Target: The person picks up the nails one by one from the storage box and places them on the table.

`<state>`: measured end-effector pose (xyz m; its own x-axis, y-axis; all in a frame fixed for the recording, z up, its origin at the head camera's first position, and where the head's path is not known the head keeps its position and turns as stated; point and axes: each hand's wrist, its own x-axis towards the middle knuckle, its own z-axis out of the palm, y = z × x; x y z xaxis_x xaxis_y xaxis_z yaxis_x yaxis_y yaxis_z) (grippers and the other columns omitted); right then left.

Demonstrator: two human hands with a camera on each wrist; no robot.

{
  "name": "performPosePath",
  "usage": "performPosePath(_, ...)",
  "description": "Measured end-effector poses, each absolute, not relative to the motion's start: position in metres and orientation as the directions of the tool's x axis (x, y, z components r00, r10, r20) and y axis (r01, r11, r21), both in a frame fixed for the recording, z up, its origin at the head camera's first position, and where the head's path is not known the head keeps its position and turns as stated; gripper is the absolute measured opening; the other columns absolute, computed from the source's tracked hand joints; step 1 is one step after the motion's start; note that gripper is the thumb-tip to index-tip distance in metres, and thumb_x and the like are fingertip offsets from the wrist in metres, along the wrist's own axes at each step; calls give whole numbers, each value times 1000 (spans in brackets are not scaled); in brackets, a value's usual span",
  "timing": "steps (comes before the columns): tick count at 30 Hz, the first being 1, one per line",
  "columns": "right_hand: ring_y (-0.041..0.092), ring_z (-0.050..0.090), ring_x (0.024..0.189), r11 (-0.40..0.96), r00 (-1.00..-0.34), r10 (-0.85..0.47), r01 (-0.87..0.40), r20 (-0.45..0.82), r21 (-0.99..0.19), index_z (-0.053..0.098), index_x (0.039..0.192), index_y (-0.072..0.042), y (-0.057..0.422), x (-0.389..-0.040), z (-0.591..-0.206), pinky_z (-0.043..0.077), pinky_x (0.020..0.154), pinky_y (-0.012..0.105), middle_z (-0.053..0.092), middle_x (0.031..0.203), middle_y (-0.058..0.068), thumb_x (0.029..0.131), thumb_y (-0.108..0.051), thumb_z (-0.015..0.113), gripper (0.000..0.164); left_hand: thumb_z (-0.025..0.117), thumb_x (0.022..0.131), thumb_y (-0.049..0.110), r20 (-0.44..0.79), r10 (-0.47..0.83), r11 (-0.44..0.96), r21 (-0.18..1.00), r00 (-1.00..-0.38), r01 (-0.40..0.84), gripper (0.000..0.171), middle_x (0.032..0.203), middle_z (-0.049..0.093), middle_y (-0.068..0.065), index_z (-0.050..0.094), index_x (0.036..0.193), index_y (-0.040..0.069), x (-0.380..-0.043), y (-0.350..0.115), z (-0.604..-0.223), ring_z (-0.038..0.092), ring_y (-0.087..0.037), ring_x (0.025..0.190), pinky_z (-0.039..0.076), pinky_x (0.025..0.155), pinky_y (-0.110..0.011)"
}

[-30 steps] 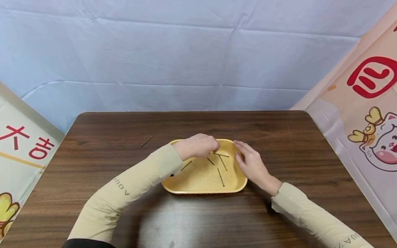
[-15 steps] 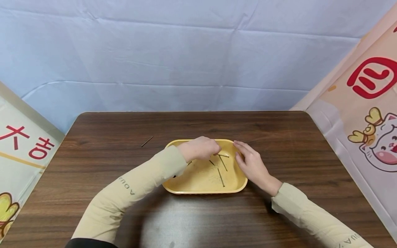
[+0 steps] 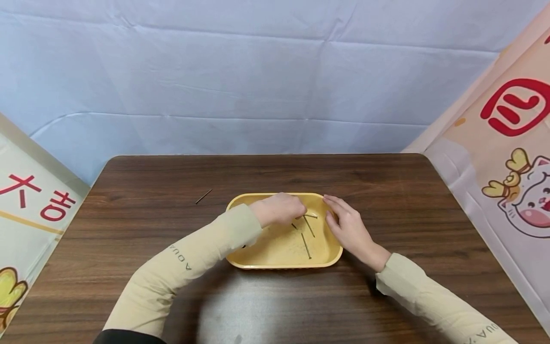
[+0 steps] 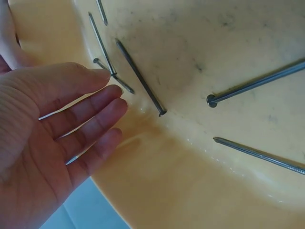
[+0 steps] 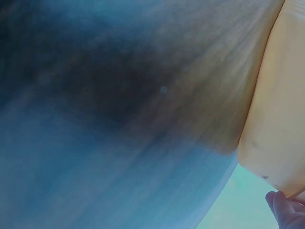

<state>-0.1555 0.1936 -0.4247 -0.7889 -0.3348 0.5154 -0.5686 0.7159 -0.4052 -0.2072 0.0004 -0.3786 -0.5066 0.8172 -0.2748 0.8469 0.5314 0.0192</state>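
A yellow plastic basin (image 3: pixel 275 265) stands on the table with several steel nails lying inside. My left hand (image 3: pixel 281 209) reaches down into its far part, back of the hand up. In the left wrist view, the thumb tip of this left hand (image 4: pixel 62 114) is close beside two crossing nails (image 4: pixel 101 40). The other fingers bend loosely and hold nothing that shows. Another nail (image 4: pixel 140 78) lies just past the fingertips. My right hand (image 3: pixel 350 227) holds the basin's right end, thumb over the rim and fingers along the outer wall; its fingertips (image 5: pixel 281 205) show in the right wrist view.
One loose nail (image 3: pixel 204 196) lies on the brown wooden table (image 3: pixel 142 200), left of the basin. Behind the table hangs a pale blue cloth (image 3: pixel 258 86). Printed panels (image 3: pixel 507 191) stand at both sides.
My left hand has shifted slightly right and nearer to me inside the basin, covering more of the nails at its left. The right hand and the loose nail keep their places.
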Motion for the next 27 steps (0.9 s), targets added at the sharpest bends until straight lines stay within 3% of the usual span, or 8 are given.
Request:
performPosePath(14, 30, 57, 104, 715, -789, -333, -569, 517, -407, 58, 114, 8, 193, -156, -425, 50, 74, 38, 57, 116, 18, 83, 0, 55, 32, 55, 79, -4, -292, 812, 536, 28, -505, 844, 26, 68, 50, 5, 47, 66, 17, -205, 5, -382, 40, -10, 61, 39, 57, -21)
performPosePath(22, 26, 58, 99, 719, -785, -335, -570, 521, -397, 59, 114, 8, 193, -156, -425, 49, 69, 34, 58, 117, 17, 83, 0, 55, 32, 54, 83, -2, -304, 803, 542, 13, -513, 840, 20, 73, 56, 4, 54, 72, 15, -208, 7, -388, 42, -10, 62, 41, 59, -22)
performPosePath(27, 24, 58, 96, 721, -788, -333, -567, 518, -399, 59, 114, 7, 193, -156, -425, 49, 67, 34, 57, 117, 16, 83, 0, 55, 32, 54, 83, -2, -299, 803, 539, -6, -516, 842, 16, 82, 61, 1, 61, 81, 13, -208, 7, -390, 49, -11, 67, 45, 64, -23)
